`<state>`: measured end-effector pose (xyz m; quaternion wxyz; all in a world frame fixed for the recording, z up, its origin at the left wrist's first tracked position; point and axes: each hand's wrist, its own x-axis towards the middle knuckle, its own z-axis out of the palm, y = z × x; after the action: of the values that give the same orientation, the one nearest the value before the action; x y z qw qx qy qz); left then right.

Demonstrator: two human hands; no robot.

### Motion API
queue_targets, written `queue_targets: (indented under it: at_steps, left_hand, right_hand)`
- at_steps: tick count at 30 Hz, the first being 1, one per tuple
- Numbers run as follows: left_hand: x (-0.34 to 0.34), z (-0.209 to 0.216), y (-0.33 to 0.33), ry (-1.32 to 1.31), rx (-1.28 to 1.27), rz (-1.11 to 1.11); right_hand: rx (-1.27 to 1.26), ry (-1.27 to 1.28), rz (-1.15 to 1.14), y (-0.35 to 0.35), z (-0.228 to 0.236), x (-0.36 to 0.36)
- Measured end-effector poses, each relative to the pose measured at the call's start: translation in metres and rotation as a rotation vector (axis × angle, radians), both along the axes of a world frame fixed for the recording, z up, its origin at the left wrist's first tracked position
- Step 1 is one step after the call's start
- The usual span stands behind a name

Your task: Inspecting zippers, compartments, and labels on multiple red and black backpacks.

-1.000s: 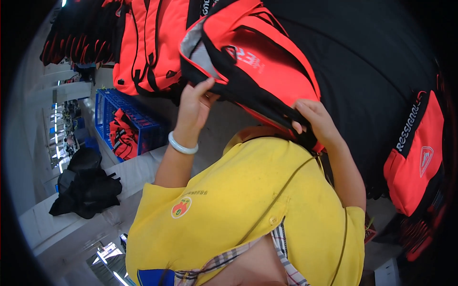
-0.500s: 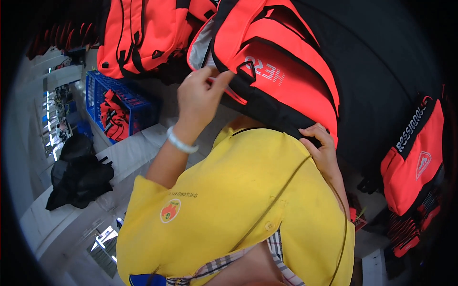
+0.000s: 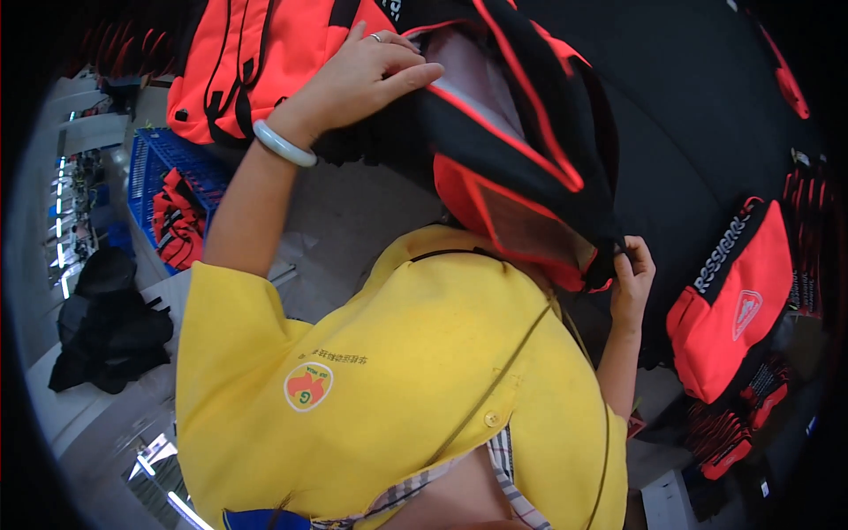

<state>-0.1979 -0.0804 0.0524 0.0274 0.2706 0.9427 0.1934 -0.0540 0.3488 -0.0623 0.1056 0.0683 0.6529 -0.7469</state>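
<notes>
A red-orange and black backpack is in front of me, tilted, its black side facing me. Its main opening gapes and shows a pale grey lining. A mesh panel with red edging runs along its lower side. My left hand, with a ring on one finger and a pale bangle at the wrist, is closed at the rim of the opening; its fingertips are partly hidden. At the lower right corner of the backpack, my right hand pinches the black fabric.
Another red-orange backpack lies at the far left. Below it stands a blue crate with red pieces inside. A black bundle is at the left. On the right lie a red-orange panel and stacked red-and-black pieces.
The backpack has turned from its red-orange front to its black side, and its opening now gapes. My left hand moved up to the rim; my right hand moved slightly right, at the lower corner.
</notes>
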Motion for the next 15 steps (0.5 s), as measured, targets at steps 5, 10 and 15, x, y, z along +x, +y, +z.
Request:
queue_targets:
  at_steps: [5,10,15]
  left_hand:
    - [-0.008,0.034,0.049,-0.111,0.415,-0.201]
    - [-0.002,0.077,0.122,-0.161,0.568,-0.287]
    - [0.008,0.086,0.138,-0.471,0.643,-0.395]
  right_hand:
    - [0.513,0.325,-0.113,0.031,0.045,-0.027]
    - [0.568,0.588,-0.030,-0.050,0.188,-0.056]
    - [0.069,0.096,0.290,-0.066,0.225,-0.071]
